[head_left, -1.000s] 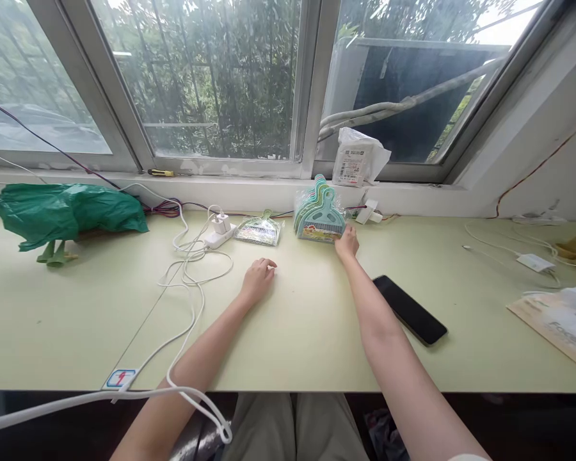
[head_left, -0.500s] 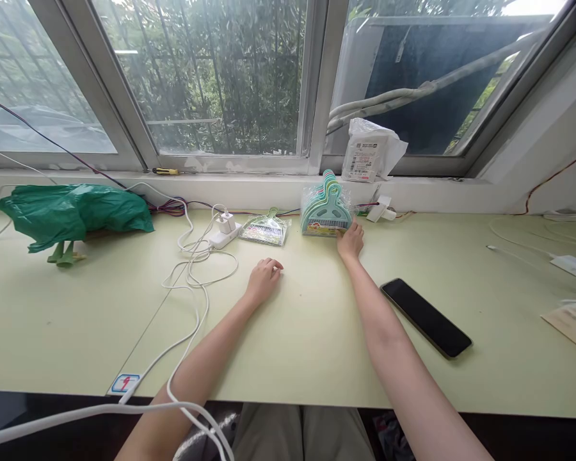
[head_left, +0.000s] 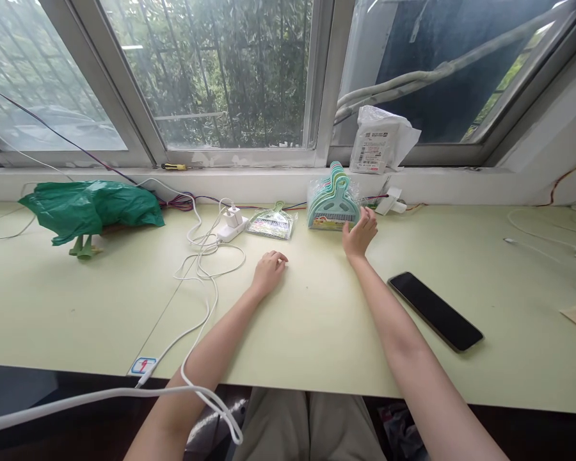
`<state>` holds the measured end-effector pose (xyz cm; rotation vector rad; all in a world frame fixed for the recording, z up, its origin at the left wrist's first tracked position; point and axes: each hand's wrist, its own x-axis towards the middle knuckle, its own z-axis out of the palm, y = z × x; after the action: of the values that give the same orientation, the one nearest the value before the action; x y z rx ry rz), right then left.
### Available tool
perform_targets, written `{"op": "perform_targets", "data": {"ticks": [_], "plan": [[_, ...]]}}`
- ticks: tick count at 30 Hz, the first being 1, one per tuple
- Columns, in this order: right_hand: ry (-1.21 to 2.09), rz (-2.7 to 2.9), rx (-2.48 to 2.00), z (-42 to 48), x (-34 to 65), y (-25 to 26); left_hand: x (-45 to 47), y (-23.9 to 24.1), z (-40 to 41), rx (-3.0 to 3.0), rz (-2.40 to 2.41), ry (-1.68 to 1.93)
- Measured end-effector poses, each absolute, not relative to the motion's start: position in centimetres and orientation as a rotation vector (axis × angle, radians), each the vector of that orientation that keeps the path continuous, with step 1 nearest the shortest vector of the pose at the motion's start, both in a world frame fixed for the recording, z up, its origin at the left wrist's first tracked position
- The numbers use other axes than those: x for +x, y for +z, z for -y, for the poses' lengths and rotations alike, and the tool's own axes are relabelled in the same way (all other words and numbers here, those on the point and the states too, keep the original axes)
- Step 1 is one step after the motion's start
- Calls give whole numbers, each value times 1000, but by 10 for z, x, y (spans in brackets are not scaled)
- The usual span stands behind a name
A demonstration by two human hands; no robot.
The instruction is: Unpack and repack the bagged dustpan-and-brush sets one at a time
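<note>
A stack of small green dustpan and brush sets (head_left: 335, 203) in clear wrapping stands upright at the back of the table. My right hand (head_left: 360, 234) is at the front right corner of this stack, with thumb and fingers apart; whether the fingertips touch the wrapping I cannot tell. One more wrapped dustpan set (head_left: 270, 223) lies flat to the left of the stack. My left hand (head_left: 269, 270) rests on the table in front of that single set, fingers loosely bent and nothing in them.
A black phone (head_left: 436, 312) lies right of my right forearm. White cables (head_left: 206, 282) and a power strip (head_left: 232, 230) are on the left, beyond them a green plastic bag (head_left: 93, 208). A white wrapped package (head_left: 377, 146) stands on the windowsill, near a yellow-handled screwdriver (head_left: 173, 167).
My right hand has risen slightly at the stack's corner and its fingers have spread and lifted. My left hand stays in place on the table. The whole view has shifted a little.
</note>
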<state>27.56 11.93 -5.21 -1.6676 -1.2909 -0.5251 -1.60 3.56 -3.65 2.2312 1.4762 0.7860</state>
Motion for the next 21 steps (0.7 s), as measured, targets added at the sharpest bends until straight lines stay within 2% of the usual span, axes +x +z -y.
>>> {"op": "perform_targets", "data": {"ticks": [3, 8, 14, 21], "plan": [[-501, 1542, -1593, -112, 257, -50, -16, -36, -36, 2211, -1482, 790], [-270, 1928, -1558, -106, 197, -49, -18, -35, -40, 2165, -1506, 821], [113, 2020, -1629, -114, 123, -50, -23, -39, -46, 2178, -1515, 862], [222, 2074, -1544, -124, 111, -56, -32, -41, -53, 2153, -1547, 895]]}}
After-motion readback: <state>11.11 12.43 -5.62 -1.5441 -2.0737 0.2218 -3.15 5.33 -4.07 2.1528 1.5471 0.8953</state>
